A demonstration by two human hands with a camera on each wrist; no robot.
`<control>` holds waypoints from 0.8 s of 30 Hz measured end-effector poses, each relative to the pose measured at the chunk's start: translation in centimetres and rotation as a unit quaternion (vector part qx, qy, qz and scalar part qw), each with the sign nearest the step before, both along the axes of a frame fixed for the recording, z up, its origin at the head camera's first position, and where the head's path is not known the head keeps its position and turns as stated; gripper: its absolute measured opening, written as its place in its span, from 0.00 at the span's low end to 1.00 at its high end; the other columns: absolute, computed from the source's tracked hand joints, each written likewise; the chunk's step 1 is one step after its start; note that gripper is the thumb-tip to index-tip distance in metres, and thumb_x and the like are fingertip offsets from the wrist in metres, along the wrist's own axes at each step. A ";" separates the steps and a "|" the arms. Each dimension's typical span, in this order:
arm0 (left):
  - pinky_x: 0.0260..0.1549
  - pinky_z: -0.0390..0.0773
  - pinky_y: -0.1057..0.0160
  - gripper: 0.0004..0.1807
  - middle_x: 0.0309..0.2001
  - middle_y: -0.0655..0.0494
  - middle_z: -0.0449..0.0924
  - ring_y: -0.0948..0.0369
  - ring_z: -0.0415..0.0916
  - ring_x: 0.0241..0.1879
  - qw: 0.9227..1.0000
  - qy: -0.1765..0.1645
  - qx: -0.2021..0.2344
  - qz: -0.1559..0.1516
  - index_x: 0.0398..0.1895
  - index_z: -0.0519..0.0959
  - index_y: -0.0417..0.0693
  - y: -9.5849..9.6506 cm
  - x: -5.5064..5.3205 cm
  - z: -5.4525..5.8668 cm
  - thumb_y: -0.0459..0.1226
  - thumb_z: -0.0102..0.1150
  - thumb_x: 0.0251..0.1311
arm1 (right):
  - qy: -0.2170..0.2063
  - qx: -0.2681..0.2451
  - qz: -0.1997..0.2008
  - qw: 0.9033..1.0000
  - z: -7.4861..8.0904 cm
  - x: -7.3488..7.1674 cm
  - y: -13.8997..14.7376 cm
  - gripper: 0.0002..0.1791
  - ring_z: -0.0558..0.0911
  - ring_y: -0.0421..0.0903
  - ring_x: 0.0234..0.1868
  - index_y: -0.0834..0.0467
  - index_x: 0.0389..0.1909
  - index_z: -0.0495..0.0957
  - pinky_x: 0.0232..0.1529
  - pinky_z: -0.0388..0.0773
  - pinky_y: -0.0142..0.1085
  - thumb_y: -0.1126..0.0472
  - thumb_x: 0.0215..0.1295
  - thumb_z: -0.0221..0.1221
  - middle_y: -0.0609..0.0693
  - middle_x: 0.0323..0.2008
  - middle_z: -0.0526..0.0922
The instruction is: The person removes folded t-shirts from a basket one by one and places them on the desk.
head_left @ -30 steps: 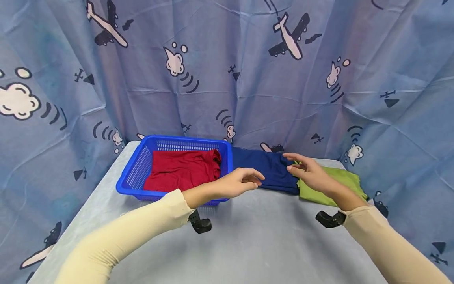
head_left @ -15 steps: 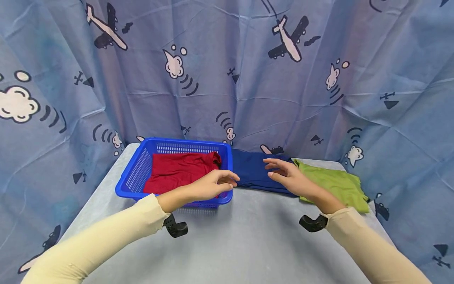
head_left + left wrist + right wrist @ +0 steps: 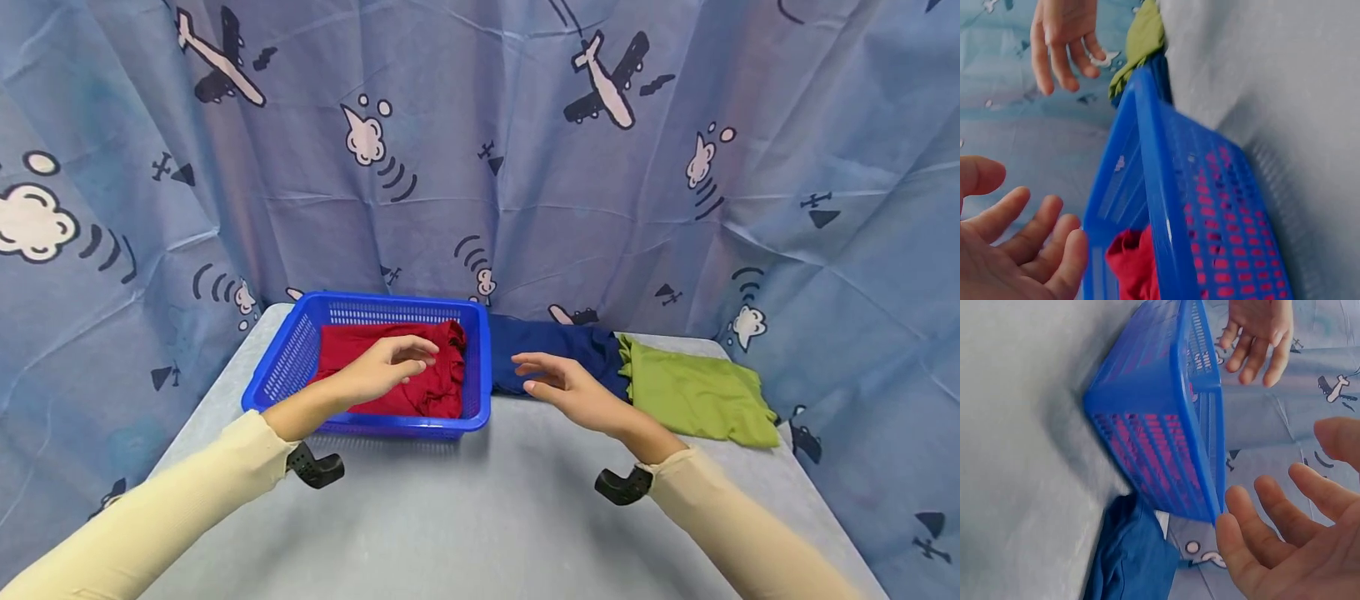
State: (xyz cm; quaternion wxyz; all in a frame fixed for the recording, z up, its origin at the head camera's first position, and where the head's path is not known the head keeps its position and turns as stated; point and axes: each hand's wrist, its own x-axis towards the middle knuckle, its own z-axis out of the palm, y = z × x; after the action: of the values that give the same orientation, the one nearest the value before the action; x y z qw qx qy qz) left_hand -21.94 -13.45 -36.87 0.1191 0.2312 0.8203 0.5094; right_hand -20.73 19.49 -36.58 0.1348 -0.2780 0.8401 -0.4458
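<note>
My left hand [image 3: 378,371] hovers over the blue plastic basket [image 3: 480,358], its fingers loosely bent around nothing. Inside the basket lies a folded red garment [image 3: 438,392], partly hidden behind that hand in the head view. To the right, my right hand [image 3: 573,392] is in the air in front of a folded dark blue garment [image 3: 547,342], also holding nothing. The left wrist view shows the left fingers [image 3: 1041,237] spread above the basket's rim. In the right wrist view, the right fingers [image 3: 1279,519] are relaxed, near the basket's end.
A folded lime-green garment [image 3: 697,392] lies right of the dark blue one, at the table's back right. The pale grey table [image 3: 480,517] stretches out in front. A blue curtain [image 3: 420,233] printed with planes and clouds hangs behind.
Both hands have moved left: the left from the basket's right front corner to over the red garment, the right from beside the green garment to in front of the dark blue one.
</note>
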 end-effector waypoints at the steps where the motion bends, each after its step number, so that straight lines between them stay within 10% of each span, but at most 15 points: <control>1: 0.59 0.80 0.49 0.21 0.63 0.38 0.77 0.44 0.74 0.65 1.000 -0.012 -0.004 0.006 0.66 0.72 0.38 -0.4 -0.2 0.1 0.33 0.48 0.73 | -0.001 -0.004 0.000 1.000 0.1 -0.1 -0.4 0.26 0.73 0.62 0.69 0.60 0.74 0.65 0.66 0.75 0.55 0.60 0.78 0.51 0.63 0.70 0.72; 7: 0.63 0.75 0.42 0.22 0.68 0.36 0.72 0.41 0.71 0.68 0.998 -0.058 -0.020 0.031 0.70 0.69 0.39 -2.9 -1.0 0.1 0.35 0.45 0.76 | -0.017 -0.030 0.004 0.999 0.1 -1.0 -2.9 0.27 0.73 0.61 0.70 0.62 0.74 0.63 0.68 0.73 0.55 0.59 0.78 0.51 0.64 0.71 0.70; 17: 0.54 0.81 0.48 0.21 0.64 0.31 0.74 0.41 0.74 0.62 0.993 0.003 -0.086 0.077 0.66 0.71 0.33 -7.5 -2.0 -0.6 0.34 0.47 0.73 | -0.085 -0.052 0.001 0.995 -0.7 -1.8 -7.2 0.27 0.74 0.62 0.69 0.56 0.74 0.65 0.65 0.77 0.50 0.58 0.77 0.52 0.60 0.72 0.70; 24: 0.55 0.81 0.46 0.24 0.68 0.29 0.70 0.39 0.70 0.65 0.988 -0.043 -0.115 0.088 0.69 0.68 0.35 -9.6 -2.6 -0.9 0.37 0.46 0.75 | -0.131 -0.046 0.009 0.990 -1.3 -2.2 -9.7 0.27 0.72 0.59 0.72 0.55 0.75 0.64 0.68 0.73 0.53 0.58 0.78 0.51 0.58 0.75 0.65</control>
State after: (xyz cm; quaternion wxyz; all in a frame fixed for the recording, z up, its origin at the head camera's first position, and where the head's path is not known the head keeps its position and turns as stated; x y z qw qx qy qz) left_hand -24.55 -23.07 -37.80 0.1349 0.1201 0.8848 0.4295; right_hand -22.89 9.83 -37.87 0.2349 -0.2310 0.7910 -0.5156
